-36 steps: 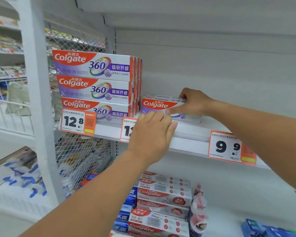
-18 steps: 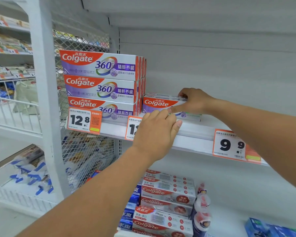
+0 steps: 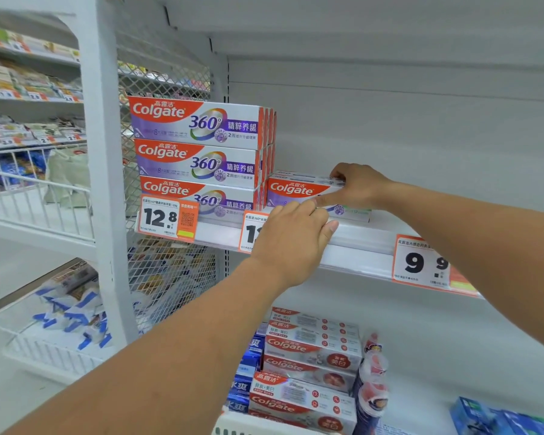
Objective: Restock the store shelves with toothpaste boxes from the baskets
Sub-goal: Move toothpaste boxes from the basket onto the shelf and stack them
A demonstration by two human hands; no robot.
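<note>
A: How far along is the restock?

B: Early, I'd judge. A stack (image 3: pixel 198 155) of three purple Colgate boxes, several rows deep, stands at the left end of the shelf (image 3: pixel 358 243). Just beside it a new box (image 3: pixel 299 191) lies on the shelf, its left end near the stack or touching it; I cannot tell which. The shelf to its right is bare.

A: And the hands?

B: The right hand (image 3: pixel 357 186) grips the box, fingers curled over its top back edge and thumb pressed along the front face. The left hand (image 3: pixel 291 238) holds nothing I can see; its fingers are bent, tips at the lower front of the box.

A: So what's left?

B: Squaring that box, then filling the row and the space rightward, probably.

A: Anything you can't make out?

B: No baskets in view, so the remaining stock is unknown. The left hand covers the middle price tag (image 3: pixel 250 230) and the box's lower front. The 9.9 tag (image 3: pixel 421 262) is partly behind the right arm.
</note>
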